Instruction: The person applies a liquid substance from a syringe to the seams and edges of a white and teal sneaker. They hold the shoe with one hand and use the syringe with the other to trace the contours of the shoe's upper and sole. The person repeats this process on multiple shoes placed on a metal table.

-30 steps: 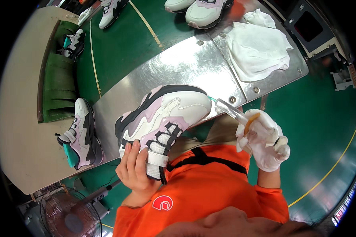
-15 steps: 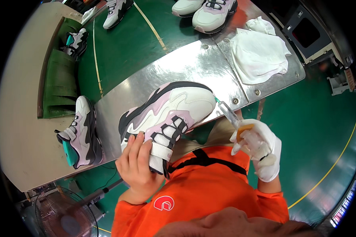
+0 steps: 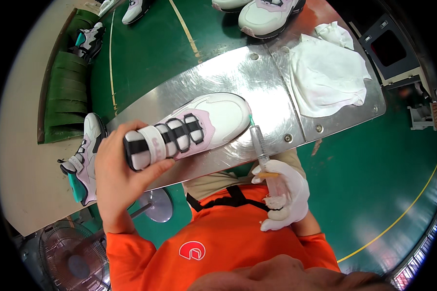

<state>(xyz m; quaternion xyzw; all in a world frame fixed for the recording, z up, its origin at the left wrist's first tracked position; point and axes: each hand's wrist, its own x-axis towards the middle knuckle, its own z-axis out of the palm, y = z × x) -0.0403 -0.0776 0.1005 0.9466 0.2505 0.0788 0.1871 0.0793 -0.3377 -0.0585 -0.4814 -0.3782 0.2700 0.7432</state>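
Observation:
A white and lilac sneaker (image 3: 221, 111) with black straps stands on its sole on a steel plate (image 3: 269, 80), toe pointing right. My bare left hand (image 3: 114, 179) is closed around its heel and ankle collar, with the thumb on the near side. In my white-gloved right hand (image 3: 294, 196) is a clear syringe (image 3: 258, 143) with an amber collar and a green tip. That tip is at the edge of the toe, where the upper meets the sole. Whether anything comes out of it is too small to tell.
White cloths (image 3: 327, 80) lie on the plate's right part. Beyond the plate, a green surface (image 3: 145, 58) carries more sneakers (image 3: 264, 19). Another sneaker (image 3: 88, 157) is on the beige table (image 3: 22, 160) at left, near green flaps (image 3: 65, 92). A fan (image 3: 75, 257) stands lower left.
The sneaker has turned from lying tilted on its side to resting upright on its sole. My left hand has shifted left with its heel. The syringe and my right hand have moved left.

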